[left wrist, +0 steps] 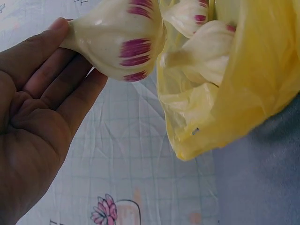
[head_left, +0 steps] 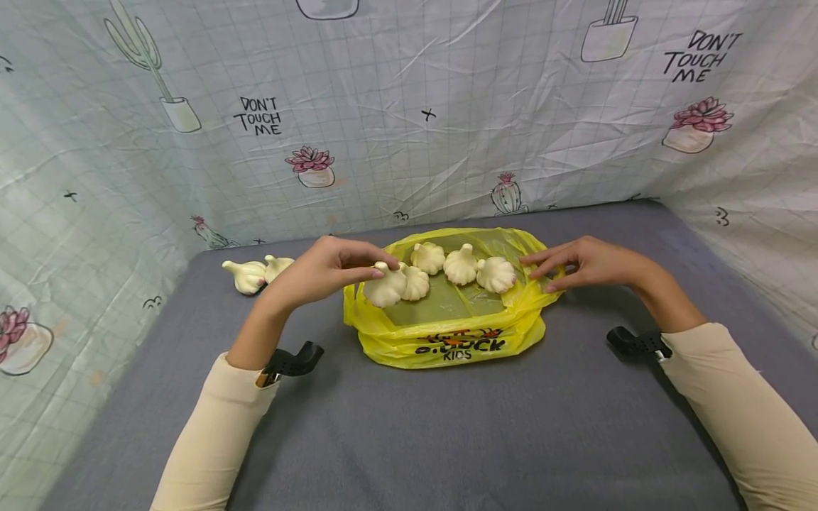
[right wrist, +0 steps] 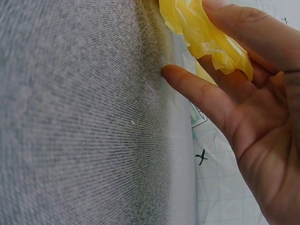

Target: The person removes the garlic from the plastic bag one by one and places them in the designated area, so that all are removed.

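Note:
My left hand (head_left: 326,270) pinches a garlic bulb (head_left: 385,287) by its stem, over the left side of a yellow plastic bag (head_left: 383,342). In the left wrist view the held bulb shows purple streaks on its base. Several more garlic bulbs (head_left: 460,265) lie inside the bag, whose mouth faces up. At the bag's right rim, my right hand (head_left: 591,264) holds the thin plastic between thumb and fingers. The right wrist view shows a crumpled edge of the bag (right wrist: 206,37) between the thumb and fingers of that hand.
Two garlic bulbs (head_left: 246,277) lie on the grey cloth-covered table (head_left: 409,426) behind my left forearm, one partly hidden. A printed curtain (head_left: 383,106) hangs behind the table and along its sides. Each wrist wears a black camera mount (head_left: 297,360).

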Available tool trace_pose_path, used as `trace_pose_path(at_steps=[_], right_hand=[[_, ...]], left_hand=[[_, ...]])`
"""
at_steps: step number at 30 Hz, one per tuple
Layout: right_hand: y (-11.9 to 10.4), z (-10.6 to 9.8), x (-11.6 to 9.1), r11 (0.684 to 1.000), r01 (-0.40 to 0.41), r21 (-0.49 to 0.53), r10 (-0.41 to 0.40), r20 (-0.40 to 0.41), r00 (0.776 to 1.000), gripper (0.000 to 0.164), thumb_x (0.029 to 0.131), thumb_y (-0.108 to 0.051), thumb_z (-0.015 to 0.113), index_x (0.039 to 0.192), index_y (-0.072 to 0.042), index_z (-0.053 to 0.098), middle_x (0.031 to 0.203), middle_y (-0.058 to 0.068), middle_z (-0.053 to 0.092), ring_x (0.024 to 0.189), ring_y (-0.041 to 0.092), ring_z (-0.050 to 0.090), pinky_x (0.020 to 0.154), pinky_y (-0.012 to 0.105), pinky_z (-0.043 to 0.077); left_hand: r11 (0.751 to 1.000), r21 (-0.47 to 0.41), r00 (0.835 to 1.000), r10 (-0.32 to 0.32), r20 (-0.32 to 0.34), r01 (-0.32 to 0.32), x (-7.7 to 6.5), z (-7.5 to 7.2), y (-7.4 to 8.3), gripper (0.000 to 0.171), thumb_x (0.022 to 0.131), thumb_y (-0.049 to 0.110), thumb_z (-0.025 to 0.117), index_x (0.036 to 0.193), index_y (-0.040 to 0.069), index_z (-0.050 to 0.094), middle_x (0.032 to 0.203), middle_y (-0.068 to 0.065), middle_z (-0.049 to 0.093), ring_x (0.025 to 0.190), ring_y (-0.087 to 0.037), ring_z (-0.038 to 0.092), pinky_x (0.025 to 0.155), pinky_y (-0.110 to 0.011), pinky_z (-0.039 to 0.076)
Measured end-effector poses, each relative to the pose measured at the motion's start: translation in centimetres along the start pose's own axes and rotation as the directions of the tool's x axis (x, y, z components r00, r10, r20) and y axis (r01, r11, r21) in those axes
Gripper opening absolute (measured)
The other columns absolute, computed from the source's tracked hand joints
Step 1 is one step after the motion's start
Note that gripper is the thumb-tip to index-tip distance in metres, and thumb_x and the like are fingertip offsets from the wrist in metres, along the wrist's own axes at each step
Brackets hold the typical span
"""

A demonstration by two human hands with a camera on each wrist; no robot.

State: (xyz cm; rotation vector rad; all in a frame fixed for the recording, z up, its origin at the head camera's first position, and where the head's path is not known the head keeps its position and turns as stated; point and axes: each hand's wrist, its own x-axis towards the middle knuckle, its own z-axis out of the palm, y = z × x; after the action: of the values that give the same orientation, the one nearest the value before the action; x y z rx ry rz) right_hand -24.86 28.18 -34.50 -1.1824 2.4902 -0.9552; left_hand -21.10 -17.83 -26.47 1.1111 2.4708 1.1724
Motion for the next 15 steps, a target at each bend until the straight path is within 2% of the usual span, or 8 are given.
trace_pose_path(at_steps=[6,12,15], right_hand=[[0.0,0.1,0.0,1.000,0.005,0.006,-0.005,-0.002,1.000,0.030,0.091,-0.015,0.078,0.121,-0.014,0.076,0.143,0.018,0.058,0.103,0.007,0.061,0.066,0.025,0.052],[-0.2,0.1,0.0,1.000,0.006,0.001,-0.006,-0.002,1.000,0.030,0.091,-0.015,0.078,0.121,-0.015,0.076,0.142,0.018,0.059,0.102,0.009,0.062,0.066,0.025,0.052],[-0.2,0.1,0.0,1.000,0.009,-0.003,-0.009,-0.001,1.000,0.029,0.092,-0.015,0.078,0.121,-0.015,0.076,0.142,0.018,0.059,0.102,0.008,0.062,0.066,0.025,0.053]], left_hand=[[1.000,0.004,0.999,-0.022,-0.039,0.022,-0.8,-0.2,-0.2,0.022,0.100,0.019,0.067,0.121,0.015,0.075,0.116,0.005,0.074,0.109,-0.012,0.068,0.090,-0.030,0.055],[0.999,0.020,0.992,-0.041,-0.120,0.043,-2.0,-0.5,-1.1,0.022,0.100,0.020,0.067,0.121,0.018,0.075,0.115,0.005,0.074,0.106,-0.012,0.068,0.085,-0.026,0.055],[0.999,0.019,0.987,-0.039,-0.155,0.042,-2.6,-0.8,-1.5,0.022,0.100,0.019,0.067,0.120,0.019,0.075,0.115,0.005,0.074,0.107,-0.012,0.068,0.087,-0.025,0.055]])
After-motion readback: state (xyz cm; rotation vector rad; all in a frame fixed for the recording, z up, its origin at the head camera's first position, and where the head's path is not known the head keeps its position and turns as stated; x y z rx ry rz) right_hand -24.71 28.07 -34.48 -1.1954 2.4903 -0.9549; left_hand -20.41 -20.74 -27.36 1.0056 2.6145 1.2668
